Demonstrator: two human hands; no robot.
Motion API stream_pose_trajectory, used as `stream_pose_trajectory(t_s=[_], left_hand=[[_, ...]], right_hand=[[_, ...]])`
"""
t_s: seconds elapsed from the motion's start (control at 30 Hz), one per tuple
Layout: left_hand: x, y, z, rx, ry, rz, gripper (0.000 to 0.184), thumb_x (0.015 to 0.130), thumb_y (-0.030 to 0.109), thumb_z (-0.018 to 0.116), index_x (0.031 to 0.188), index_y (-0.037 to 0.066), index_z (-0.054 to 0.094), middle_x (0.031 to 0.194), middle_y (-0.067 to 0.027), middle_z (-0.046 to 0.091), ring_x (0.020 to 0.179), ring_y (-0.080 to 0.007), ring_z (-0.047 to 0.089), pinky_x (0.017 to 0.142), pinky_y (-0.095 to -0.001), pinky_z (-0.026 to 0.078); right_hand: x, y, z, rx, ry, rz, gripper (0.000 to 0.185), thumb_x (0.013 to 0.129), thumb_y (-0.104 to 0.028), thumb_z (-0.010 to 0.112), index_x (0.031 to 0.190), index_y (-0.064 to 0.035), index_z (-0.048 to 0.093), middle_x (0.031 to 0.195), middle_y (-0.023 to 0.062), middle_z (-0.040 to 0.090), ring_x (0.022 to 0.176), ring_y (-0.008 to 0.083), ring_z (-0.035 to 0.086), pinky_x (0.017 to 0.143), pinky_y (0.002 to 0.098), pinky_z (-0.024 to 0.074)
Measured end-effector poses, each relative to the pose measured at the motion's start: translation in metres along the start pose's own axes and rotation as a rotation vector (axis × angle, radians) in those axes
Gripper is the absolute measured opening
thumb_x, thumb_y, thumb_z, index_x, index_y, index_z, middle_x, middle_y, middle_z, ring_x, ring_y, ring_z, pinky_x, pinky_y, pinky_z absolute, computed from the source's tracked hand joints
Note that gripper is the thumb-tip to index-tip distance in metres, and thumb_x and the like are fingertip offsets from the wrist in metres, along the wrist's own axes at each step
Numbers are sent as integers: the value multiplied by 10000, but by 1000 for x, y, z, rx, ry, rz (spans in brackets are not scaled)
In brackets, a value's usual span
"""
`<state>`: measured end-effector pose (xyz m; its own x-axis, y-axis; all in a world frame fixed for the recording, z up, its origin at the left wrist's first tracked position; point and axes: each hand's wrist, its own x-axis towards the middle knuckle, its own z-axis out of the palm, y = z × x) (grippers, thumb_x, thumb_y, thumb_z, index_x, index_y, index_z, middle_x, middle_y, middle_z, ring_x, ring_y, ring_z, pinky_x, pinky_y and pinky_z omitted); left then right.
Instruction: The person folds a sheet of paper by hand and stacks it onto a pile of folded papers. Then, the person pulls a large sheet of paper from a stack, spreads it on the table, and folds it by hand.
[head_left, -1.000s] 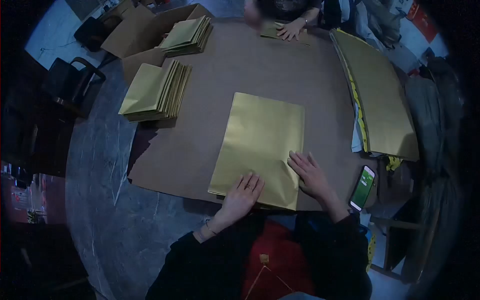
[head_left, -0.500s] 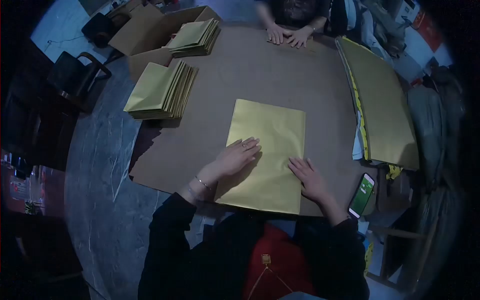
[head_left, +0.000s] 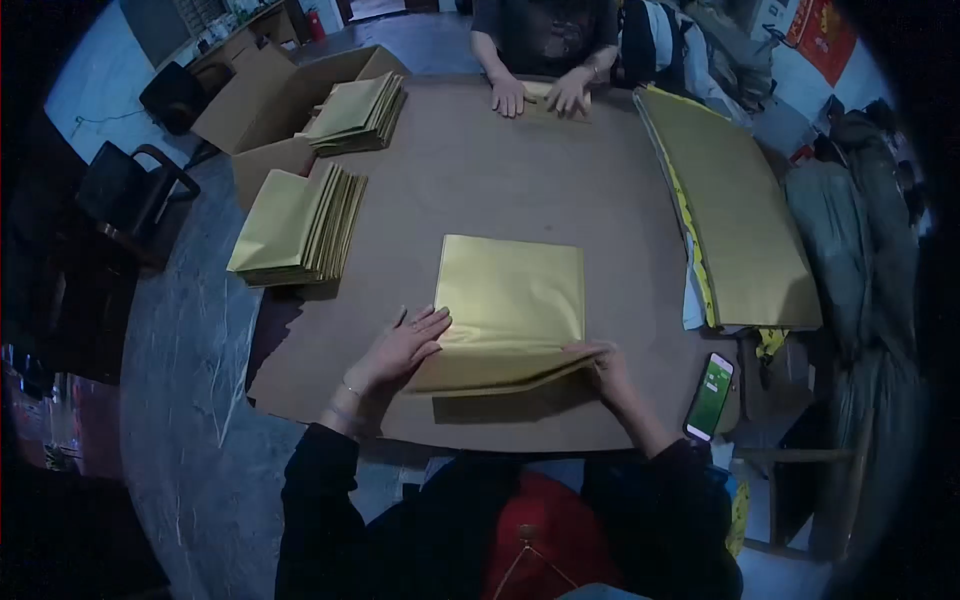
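Observation:
A gold paper sheet (head_left: pixel 512 285) lies on the brown table in front of me, with its near part raised and bent upward. My right hand (head_left: pixel 602 368) grips the lifted part at its right edge, fingers closed around it. At the left edge of the paper, my left hand (head_left: pixel 408 345) rests with its fingers stretched out and touching it. A dark shadow shows on the table under the raised part.
Two stacks of folded gold paper, a nearer stack (head_left: pixel 290 225) and a farther stack (head_left: pixel 350 110), stand at the left by an open cardboard box (head_left: pixel 265 110). A tall gold pile (head_left: pixel 725 200) and a phone (head_left: pixel 710 397) lie right. Opposite, a person's hands (head_left: pixel 540 97) press gold paper.
The near part of the sheet has come up off the table with my right hand, which has closed on it. My left hand has shifted to the paper's left edge.

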<state>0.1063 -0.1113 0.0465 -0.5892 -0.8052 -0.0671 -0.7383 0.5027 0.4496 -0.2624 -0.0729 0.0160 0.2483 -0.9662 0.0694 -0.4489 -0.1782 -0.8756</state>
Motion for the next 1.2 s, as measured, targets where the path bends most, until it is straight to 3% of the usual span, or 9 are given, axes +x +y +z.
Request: stream_pose_trajectory(t_s=[0.07,0.2,0.33,0.43,0.6,0.77,1.0,1.13,1.2], left_hand=[[-4,-6,-2,-83,-39,-117,424,951,282,355,1331,108,425,1367,-127,424,1323,-275,312,1115,-506,86],[-9,-17,16,-259,142,-154,426,967,284,293,1294,74,468,1304,-151,488,1307,-277,340,1123,-490,37],[1,-17,24,-523,309,-220,446,978,328,310,1178,37,582,1291,-152,506,1311,-272,340,1120,-485,11],[9,-2,27,-447,373,-359,434,962,352,377,1192,40,574,1290,-143,511,1316,-269,337,1115,-490,31],[18,7,45,-311,546,-420,295,917,302,494,923,32,612,1330,-111,483,1306,-296,347,1092,-527,117],[27,7,53,-138,650,-448,265,874,247,556,780,0,535,1370,-160,420,1299,-398,304,1068,-543,192],[31,15,53,-88,664,-527,254,845,237,577,813,-14,548,1357,-163,431,1287,-396,323,1064,-533,210],[28,16,54,-87,682,-474,235,862,222,575,803,0,528,1381,-186,393,1303,-391,304,1068,-532,204],[28,21,50,-131,708,-472,230,851,216,591,790,6,517,1377,-188,399,1303,-397,303,1065,-533,211]], right_hand=[[13,-14,5,-1,103,558,259,889,-220,590,1000,6,652,918,152,675,844,209,636,735,333,480],[32,-38,9,24,281,530,417,902,-354,562,1026,38,630,831,177,662,750,167,602,685,352,462],[50,-7,16,-331,304,543,478,886,-423,541,958,40,635,818,220,643,758,331,630,689,411,464],[53,-25,16,-398,310,533,447,875,-409,547,980,20,615,809,235,627,782,392,615,692,442,469],[51,4,30,-443,464,326,428,873,-388,547,1090,-23,500,880,221,630,802,406,605,675,499,464],[59,-1,30,-579,340,479,531,901,-256,507,1383,-168,301,976,210,621,830,382,622,706,494,477],[60,8,31,-886,244,364,525,895,-127,432,1395,-252,332,899,154,609,798,330,630,675,439,508],[66,-11,30,-809,190,536,387,940,-197,369,1320,-256,416,943,161,611,819,342,619,704,460,497],[64,-19,29,-813,183,507,449,894,-104,398,1332,-205,406,1015,162,603,838,331,628,720,442,500]])
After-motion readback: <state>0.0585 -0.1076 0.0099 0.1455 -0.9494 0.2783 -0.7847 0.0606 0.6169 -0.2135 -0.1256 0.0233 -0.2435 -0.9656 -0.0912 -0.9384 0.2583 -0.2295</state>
